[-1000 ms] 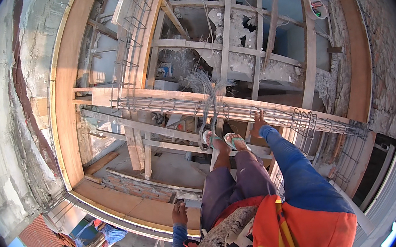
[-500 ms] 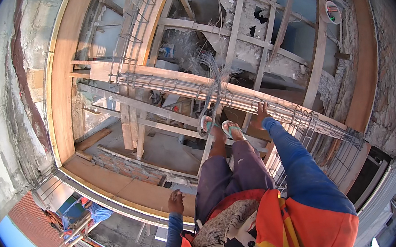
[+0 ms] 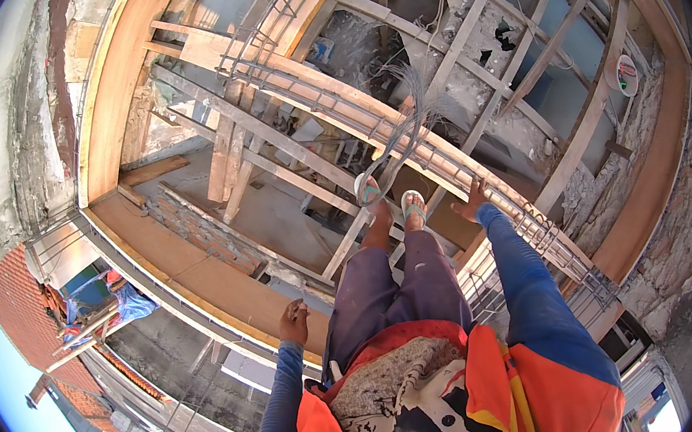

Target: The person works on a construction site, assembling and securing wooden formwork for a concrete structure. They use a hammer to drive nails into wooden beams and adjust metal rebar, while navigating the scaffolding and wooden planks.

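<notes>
My right hand (image 3: 471, 202) reaches forward with its fingers spread, touching the near edge of the long wooden beam form (image 3: 392, 130). Steel reinforcing bars (image 3: 443, 172) tied with stirrups lie along that form. A loose bundle of grey tie wire (image 3: 413, 119) hangs over it, close to my sandalled feet (image 3: 391, 198). Off to the left, my left hand (image 3: 293, 322) is held in the air near the plywood panel (image 3: 197, 254), touching nothing around it. Its fingers are curled; whether something small is in them cannot be made out.
Wooden crosspieces (image 3: 269, 144) span open gaps above a lower floor littered with debris. A white bucket (image 3: 626, 75) stands at the far right by the brick wall (image 3: 659, 231). Rough concrete walling (image 3: 9, 143) rises at left; a tiled roof (image 3: 10, 301) lies beyond the edge.
The view has turned, so the beam slopes more steeply down to the right. My right hand stays at the beam's edge, its fingers spread wider. The left hand remains raised and curled.
</notes>
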The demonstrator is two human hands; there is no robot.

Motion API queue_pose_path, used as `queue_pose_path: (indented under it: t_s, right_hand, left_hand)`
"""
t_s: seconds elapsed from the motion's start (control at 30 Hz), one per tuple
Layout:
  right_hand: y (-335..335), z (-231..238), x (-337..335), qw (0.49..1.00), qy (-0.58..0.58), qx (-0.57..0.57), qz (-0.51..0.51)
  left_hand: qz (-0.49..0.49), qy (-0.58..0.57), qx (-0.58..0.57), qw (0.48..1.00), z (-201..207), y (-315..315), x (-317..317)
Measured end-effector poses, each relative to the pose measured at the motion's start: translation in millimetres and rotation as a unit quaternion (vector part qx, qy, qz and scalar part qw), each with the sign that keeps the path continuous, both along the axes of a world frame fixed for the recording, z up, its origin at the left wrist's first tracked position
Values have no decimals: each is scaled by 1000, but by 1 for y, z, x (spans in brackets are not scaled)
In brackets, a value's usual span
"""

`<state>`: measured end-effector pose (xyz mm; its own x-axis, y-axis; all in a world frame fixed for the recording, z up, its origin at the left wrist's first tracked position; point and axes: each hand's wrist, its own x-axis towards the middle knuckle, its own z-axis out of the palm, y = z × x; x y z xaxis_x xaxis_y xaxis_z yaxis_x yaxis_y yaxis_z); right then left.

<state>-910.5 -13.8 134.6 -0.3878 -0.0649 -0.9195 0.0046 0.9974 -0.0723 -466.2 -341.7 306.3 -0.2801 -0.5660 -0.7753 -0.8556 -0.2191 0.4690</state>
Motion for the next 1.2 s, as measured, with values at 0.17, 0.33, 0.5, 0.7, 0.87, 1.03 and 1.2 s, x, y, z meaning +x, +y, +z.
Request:
queue_pose_path:
  t_s: [0.17, 0.33, 0.5, 0.7, 0.87, 1.03, 1.2]
  right_hand:
    - [2, 1, 0, 1000, -7, -12, -2]
    - [8, -9, 5, 998, 40, -13, 49]
    - [18, -15, 4, 998, 35, -46, 35]
    - [31, -22, -1, 993, 80, -65, 61]
    - [18, -2, -8, 996, 54, -49, 53]
    - [20, -12, -8, 995, 70, -41, 62]
    - [16, -8, -3, 994, 84, -45, 52]
  left_hand:
    - [32, -1, 1, 999, -3, 30, 19]
    - [60, -1, 7, 998, -8, 75, 39]
    - [91, -9, 22, 996, -19, 125, 63]
    - [116, -9, 27, 993, -20, 151, 77]
    - [141, -8, 26, 990, -22, 152, 93]
    - [101, -21, 45, 994, -18, 134, 103]
    - [114, -31, 64, 991, -17, 112, 92]
